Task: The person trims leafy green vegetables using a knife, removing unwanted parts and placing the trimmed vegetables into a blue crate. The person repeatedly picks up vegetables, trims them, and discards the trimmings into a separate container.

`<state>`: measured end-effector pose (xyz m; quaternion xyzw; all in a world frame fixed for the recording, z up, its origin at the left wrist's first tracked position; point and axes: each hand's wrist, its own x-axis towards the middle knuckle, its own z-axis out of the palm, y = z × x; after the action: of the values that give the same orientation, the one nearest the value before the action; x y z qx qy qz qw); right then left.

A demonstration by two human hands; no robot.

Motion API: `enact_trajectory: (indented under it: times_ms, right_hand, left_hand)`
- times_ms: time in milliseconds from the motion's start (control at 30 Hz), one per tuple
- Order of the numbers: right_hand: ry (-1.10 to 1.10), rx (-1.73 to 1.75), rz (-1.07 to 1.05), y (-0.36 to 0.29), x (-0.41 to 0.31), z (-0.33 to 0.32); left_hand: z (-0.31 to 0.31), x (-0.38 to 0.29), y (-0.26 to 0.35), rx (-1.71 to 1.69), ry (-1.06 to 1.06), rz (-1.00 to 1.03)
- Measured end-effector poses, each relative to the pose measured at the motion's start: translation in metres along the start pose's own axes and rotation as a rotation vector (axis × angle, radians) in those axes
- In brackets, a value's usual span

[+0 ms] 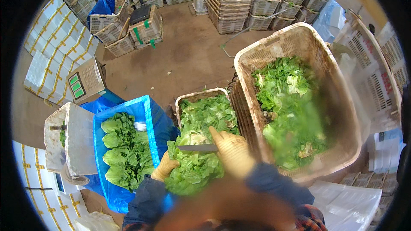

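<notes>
My left hand, in a yellowish glove, holds a leafy head of lettuce by its left side. In my right hand, gloved alike, is a knife; its blade points left across the top of the lettuce. Loose lettuce leaves fill a small crate just beyond my hands. To the left, several lettuce heads lie in rows inside a container lined with blue plastic. The blurred lower middle hides part of my forearms.
A large dirty plastic crate with lettuce leaves stands at right. At left are a digital scale display, a white foam box and taped white boxes. Crates are stacked at the back, beyond the brown floor.
</notes>
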<state>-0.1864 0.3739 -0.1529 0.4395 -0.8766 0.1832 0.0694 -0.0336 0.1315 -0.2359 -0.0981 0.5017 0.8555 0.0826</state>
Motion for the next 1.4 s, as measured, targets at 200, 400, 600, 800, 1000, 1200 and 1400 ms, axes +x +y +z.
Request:
enact_trajectory:
  times_ms: [200,400,600,800,1000,1200,1400]
  right_hand:
    - [-0.005,-0.014,-0.021,-0.005,-0.003,0.014]
    - [0.037,0.049,-0.024,0.004,-0.018,0.035]
    - [-0.275,0.051,0.522,0.061,-0.04,0.044]
    - [-0.554,1.12,0.715,0.056,-0.023,0.028]
    - [-0.27,1.469,0.847,0.071,-0.014,0.026]
    - [0.039,2.05,0.591,0.078,-0.05,0.051]
    - [-0.169,1.912,0.776,0.083,-0.03,0.117]
  left_hand:
    - [0.005,-0.007,0.003,-0.029,0.012,-0.024]
    - [0.017,-0.013,0.008,0.151,0.073,-0.087]
    - [0.014,-0.017,0.015,0.348,0.082,-0.062]
    - [0.016,0.033,0.045,0.373,0.046,-0.2]
    - [0.03,0.051,0.096,0.28,0.119,0.069]
    - [0.034,0.017,0.031,0.94,0.247,0.405]
    - [0.055,0.029,0.019,0.634,0.558,0.276]
